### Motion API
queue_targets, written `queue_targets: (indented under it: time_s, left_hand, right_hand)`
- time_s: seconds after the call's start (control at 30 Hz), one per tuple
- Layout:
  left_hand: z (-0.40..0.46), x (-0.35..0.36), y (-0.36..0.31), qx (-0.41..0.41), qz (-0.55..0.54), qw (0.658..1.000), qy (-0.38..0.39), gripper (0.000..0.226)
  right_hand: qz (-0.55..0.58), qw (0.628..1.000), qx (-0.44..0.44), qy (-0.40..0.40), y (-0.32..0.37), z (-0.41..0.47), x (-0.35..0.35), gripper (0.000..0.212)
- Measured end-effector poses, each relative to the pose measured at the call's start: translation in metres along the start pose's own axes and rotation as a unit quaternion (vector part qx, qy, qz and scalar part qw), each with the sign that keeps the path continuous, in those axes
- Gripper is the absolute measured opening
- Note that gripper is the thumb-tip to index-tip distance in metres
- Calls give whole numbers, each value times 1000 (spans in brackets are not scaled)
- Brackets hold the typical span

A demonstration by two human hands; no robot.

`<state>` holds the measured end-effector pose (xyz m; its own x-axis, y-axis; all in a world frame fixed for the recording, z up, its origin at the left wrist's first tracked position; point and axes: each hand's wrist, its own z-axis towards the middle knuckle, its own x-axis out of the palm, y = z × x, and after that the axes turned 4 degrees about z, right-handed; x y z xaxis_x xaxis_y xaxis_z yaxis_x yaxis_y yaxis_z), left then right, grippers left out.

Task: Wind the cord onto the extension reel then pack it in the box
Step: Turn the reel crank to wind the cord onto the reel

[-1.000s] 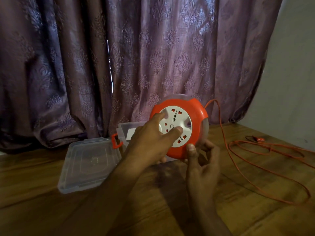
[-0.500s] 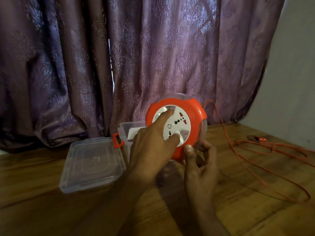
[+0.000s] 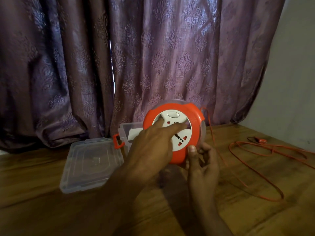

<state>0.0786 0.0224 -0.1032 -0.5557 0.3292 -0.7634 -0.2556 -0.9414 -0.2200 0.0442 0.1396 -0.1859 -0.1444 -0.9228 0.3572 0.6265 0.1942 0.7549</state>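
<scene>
Orange cord [image 3: 252, 169] lies looped toward the bench's right edge (winding looks far from done), while the orange-and-white reel [image 3: 180, 132], upright mid-bench before the clear box [image 3: 127, 133], has its face turned on, left hand [image 3: 150, 150] fingers pressing, right hand [image 3: 202, 166] gripping the rim.

Glossy orange plastic reel [image 3: 190, 116] under my fingers; clear plastic box [image 3: 127, 133]; matt wooden table [image 3: 51, 210]; patterned cloth curtain [image 3: 153, 57].
</scene>
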Motion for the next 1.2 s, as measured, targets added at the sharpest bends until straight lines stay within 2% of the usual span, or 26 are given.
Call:
queue_targets:
  time_s: [0.1, 0.17, 0.2, 0.27, 0.33, 0.4, 0.47, 0.57, 0.67, 0.7, 0.93, 1.07, 1.2]
  left_hand:
    - [1, -12, 0, 6, -76, 994, -82, 51]
    - [1, -19, -2, -48, -111, 984, -132, 38]
    - [1, -21, -2, -78, -131, 980, -129, 32]
    - [2, -20, -3, -125, -177, 974, -71, 31]
    - [1, -16, -5, -146, -176, 974, 2, 47]
    - [0, -10, -7, -155, -144, 977, 39, 63]
    - [2, -5, -7, -171, -157, 971, 55, 72]
    - [3, -2, -7, -194, -268, 941, 69, 79]
    - [1, 3, -9, -225, -370, 901, 26, 68]
    - [0, 3, -10, -229, -375, 898, 9, 64]
    - [-1, -6, -3, -142, -158, 976, -54, 66]
    - [-2, -14, -7, -101, -97, 987, -74, 67]
    - [-3, -14, -11, -98, -72, 986, -113, 65]
  right_hand:
    - [8, 1000, 4, -20, -2, 3, -2, 14]
    - [6, 1000, 5, -30, -3, 3, -3, 15]
    - [4, 999, 6, -34, -4, 3, -3, 19]
    - [-4, 999, 1, -41, -4, 3, -4, 28]
    - [-14, 999, -15, -44, -2, 2, -3, 32]
    - [-30, 998, -31, -34, 0, 0, -2, 33]
    - [-47, 998, -44, -22, 2, -3, 0, 34]
    - [-61, 997, -46, -14, 3, -5, 0, 35]
    - [-59, 997, -40, -11, 2, -6, 0, 37]
    - [-58, 997, -40, -8, 2, -6, -1, 37]
    - [-36, 998, -57, 10, 0, -7, 0, 28]
    - [-23, 1000, -20, 9, 1, -9, 2, 26]
    - [-41, 998, -41, 11, 5, -13, 4, 33]
